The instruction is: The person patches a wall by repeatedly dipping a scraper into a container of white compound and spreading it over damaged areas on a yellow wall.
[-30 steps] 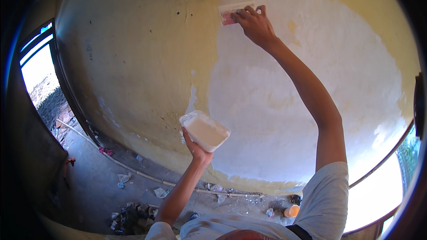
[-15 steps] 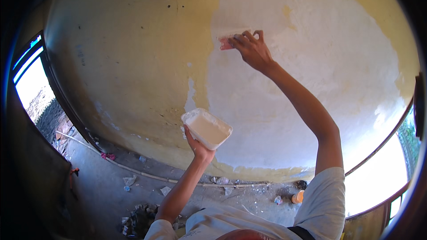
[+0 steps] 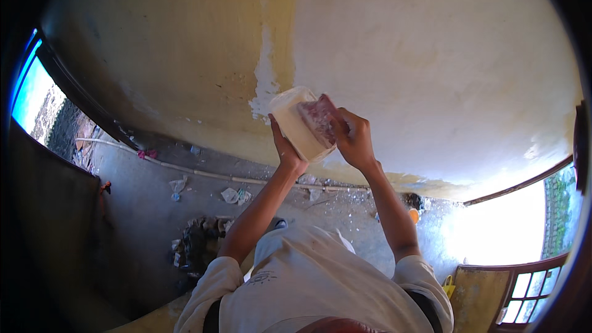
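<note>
Nearest is the pale shirt (image 3: 296,277), with both forearms reaching up and away from it; beyond it the left grip (image 3: 290,155) is clamped around the lower left of a tub (image 3: 295,94), the thumb along its left side and the palm under its lower end; the right grip (image 3: 356,139) is closed on the scraper (image 3: 316,117), fingers curled over its right edge; the scraper lies just to the left of the right grip, over the right part of the tub, its long edge slanting from upper left to lower right, roughly along the tub's own long axis; the right hand is the nearer one to it; whether its edge touches the paste (image 3: 295,124) I cannot tell; the scraper is flat, dull pinkish red and smeared with whitish residue; the tub is whitish and rectangular with rounded corners, the paste smooth and cream; farther off stands the wall (image 3: 394,55), white at right and yellowish at left, with a pale pole (image 3: 240,179) on the floor (image 3: 148,209) along its foot
</note>
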`<state>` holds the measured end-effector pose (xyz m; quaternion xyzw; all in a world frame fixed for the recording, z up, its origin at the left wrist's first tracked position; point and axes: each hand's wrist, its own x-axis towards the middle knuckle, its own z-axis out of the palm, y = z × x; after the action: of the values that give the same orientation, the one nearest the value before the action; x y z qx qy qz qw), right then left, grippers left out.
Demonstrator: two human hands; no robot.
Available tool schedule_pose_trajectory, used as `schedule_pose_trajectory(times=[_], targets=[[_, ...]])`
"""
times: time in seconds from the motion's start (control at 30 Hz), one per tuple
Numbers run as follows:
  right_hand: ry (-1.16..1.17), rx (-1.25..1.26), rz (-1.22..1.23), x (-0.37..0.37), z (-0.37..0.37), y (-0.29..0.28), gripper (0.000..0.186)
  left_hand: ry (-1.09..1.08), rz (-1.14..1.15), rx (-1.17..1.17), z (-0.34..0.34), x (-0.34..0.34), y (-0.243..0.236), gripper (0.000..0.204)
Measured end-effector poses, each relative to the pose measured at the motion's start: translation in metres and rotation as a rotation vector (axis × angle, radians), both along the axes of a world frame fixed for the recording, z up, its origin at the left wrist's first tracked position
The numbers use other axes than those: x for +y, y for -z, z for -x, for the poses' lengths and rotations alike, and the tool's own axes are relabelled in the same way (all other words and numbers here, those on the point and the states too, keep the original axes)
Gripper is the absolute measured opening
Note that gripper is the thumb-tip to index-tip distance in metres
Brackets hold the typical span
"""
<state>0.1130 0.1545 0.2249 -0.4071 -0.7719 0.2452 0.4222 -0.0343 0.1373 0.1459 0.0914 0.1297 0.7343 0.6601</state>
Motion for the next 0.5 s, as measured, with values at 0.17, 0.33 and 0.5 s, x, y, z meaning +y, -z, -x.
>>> schedule_pose_trajectory(times=[0.17,0.33,0.5], targets=[[0.124,-0.028,0.082,-0.026,-0.019,0.021,0.011,0.154,-0.003,0.031,-0.011,-0.026,0.022,0.08],[0.024,0.039,0.151,-0.042,-0.032,0.039,0.019,0.173,0.058,0.076,-0.031,-0.031,0.06,0.087],[0.134,-0.006,0.186,-0.044,-0.048,0.047,0.02,0.191,0.111,0.029,-0.041,-0.019,0.067,0.085]])
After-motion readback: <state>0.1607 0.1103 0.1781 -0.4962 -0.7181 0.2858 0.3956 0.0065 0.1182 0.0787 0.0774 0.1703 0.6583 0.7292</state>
